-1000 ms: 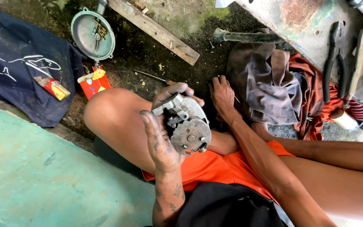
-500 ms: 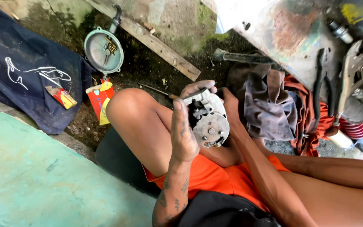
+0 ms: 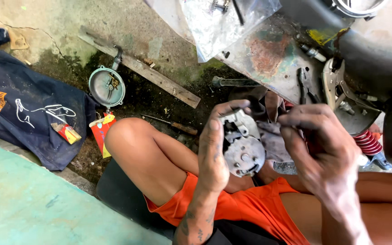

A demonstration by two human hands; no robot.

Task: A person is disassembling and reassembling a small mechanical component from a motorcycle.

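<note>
A: What differs from a second ago?

B: The left hand (image 3: 214, 154) has lifted the grey metal engine part (image 3: 242, 147) off the knee to chest height, fingers clamped round its edge.

A: And the right hand (image 3: 316, 145)?

B: Raised beside it, fingers loosely curled and holding nothing, not touching; close inspection seems underway.

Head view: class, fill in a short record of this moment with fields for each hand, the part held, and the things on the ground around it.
left hand: grips a grey round metal engine part above the lap
right hand: raised beside the part, fingers curled, holding nothing that shows
clothing: orange shorts
ground, left: dark blue cloth, round metal lid, wooden plank
ground, right: pliers, red spring
</note>
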